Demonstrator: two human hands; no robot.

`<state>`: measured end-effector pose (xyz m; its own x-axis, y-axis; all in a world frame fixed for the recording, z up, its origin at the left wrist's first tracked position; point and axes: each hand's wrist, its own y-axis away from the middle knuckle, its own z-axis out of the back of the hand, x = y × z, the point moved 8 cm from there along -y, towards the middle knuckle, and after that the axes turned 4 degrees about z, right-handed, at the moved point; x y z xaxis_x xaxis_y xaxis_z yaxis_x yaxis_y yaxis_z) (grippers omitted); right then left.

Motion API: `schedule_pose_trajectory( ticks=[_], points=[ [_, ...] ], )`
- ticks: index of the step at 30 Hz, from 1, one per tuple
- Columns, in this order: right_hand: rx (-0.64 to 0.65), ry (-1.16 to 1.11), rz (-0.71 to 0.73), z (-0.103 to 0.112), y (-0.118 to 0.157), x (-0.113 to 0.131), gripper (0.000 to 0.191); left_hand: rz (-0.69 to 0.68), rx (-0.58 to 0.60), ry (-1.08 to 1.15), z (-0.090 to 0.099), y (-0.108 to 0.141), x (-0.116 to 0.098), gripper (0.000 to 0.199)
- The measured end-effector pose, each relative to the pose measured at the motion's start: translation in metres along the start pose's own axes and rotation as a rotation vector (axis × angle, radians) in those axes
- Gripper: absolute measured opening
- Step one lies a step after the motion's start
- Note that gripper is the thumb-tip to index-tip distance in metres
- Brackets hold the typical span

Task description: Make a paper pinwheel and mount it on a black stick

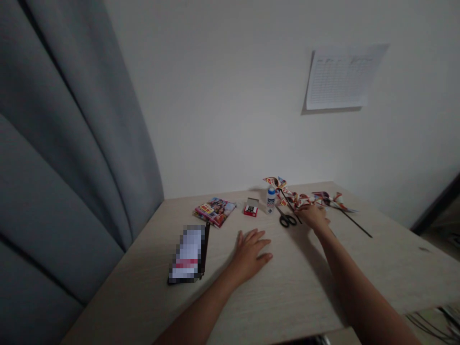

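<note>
My left hand (251,256) rests palm down on the table with its fingers spread, holding nothing. Farther out on the right, my right hand (313,215) is closed on a paper pinwheel (304,200); the fingers partly hide it, and a bit of its stick shows below the hand. A second pinwheel (275,182) with a dark stick lies to the left of that hand. Another pinwheel (330,199) lies to the right, its stick pointing toward the table's right side. Black-handled scissors (288,220) lie just left of my right hand.
A white glue bottle with a blue cap (270,200) stands behind the scissors. Beside it is an open small red box (250,209). Colourful magazines (215,212) and a dark-edged, blurred-out phone-like object (189,254) lie left on the pale table (280,292). A curtain (89,120) hangs at left.
</note>
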<state>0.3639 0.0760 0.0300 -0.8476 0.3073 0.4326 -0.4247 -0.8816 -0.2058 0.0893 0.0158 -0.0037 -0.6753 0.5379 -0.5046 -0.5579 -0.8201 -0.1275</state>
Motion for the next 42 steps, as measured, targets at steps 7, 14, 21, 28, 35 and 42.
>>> schedule_pose_trajectory(
  ticks=[7,14,21,28,35,42],
  points=[
    [0.131,0.118,-0.231,-0.011,0.002,-0.03,0.044,0.0,0.059,-0.044,0.0,0.001,-0.005,0.043],
    [0.233,0.219,-0.173,-0.014,0.004,-0.029,0.045,0.01,0.068,-0.054,0.0,0.001,-0.006,0.043],
    [0.17,0.283,-0.103,-0.006,0.01,-0.019,0.042,0.019,0.075,-0.059,0.002,0.002,-0.001,0.043],
    [0.012,0.278,0.051,0.011,0.024,0.029,0.042,-0.021,-0.027,-0.095,0.015,0.004,0.012,0.042],
    [0.059,0.142,0.476,-0.021,0.062,0.107,0.03,0.082,-0.083,-0.173,0.037,0.008,0.033,0.039],
    [0.193,-0.289,0.881,-0.073,0.102,0.149,0.047,0.124,-0.093,-0.183,0.051,0.01,0.052,0.04]
  ],
)
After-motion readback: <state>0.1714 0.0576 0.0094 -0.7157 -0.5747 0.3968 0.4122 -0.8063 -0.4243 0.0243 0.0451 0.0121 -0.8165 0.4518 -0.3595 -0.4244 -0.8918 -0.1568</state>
